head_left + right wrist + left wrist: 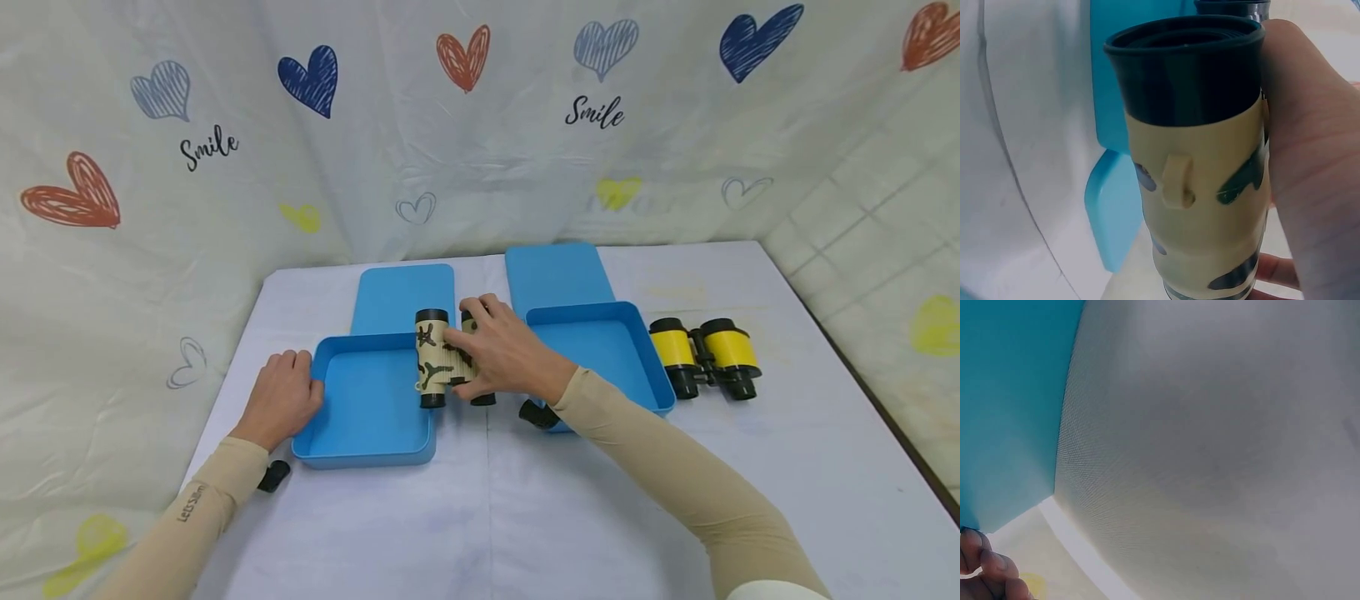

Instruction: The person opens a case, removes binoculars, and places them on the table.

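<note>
My right hand grips camouflage-patterned binoculars, tan with dark blotches and black ends. They are over the right side of the left blue box; the fingers hide part of the far barrel. In the right wrist view one tan barrel with a small strap loop fills the middle, beside the wrist. My left hand holds the left rim of that box, thumb over the edge. The left wrist view shows curled fingers at the corner of the box wall.
Behind the boxes lie two flat blue lids, a left one and a right one. A second blue box stands under my right forearm, a black piece at its front corner. Yellow-and-black binoculars lie far right. Another black piece is by my left wrist.
</note>
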Demonstrator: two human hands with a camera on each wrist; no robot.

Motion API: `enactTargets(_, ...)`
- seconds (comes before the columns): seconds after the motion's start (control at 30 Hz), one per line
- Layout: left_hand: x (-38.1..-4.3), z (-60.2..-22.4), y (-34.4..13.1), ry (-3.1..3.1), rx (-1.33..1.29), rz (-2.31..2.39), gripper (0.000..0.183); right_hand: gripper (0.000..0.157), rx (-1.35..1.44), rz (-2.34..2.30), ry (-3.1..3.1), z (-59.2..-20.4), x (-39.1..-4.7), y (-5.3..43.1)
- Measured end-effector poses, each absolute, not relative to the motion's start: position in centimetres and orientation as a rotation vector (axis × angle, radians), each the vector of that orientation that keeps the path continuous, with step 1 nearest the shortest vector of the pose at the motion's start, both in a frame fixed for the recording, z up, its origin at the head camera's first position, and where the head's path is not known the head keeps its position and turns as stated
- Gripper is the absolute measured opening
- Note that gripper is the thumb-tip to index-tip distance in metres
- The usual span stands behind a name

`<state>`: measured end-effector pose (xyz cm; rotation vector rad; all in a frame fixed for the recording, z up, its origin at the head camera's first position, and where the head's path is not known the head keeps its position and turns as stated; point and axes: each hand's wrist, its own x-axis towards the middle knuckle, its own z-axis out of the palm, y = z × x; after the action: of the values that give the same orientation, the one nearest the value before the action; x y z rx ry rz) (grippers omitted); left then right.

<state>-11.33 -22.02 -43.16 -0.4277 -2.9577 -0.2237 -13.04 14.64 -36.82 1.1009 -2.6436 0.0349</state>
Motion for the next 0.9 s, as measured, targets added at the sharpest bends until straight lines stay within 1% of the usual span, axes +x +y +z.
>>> enactTargets(0.5, -11.3, -43.1, -22.1, -2.967, -0.422, -0.220, 0.017, 0.073, 1.092, 0.005, -2.667, -37.7, -13.0, 15.9)
enactTargets(0.9, -11.4, -43.1, -22.0, -2.966, -0.422, -0.223, 0.017, 0.077, 1.127, -0.087, -2.680, -38.6, -12.9, 16.2)
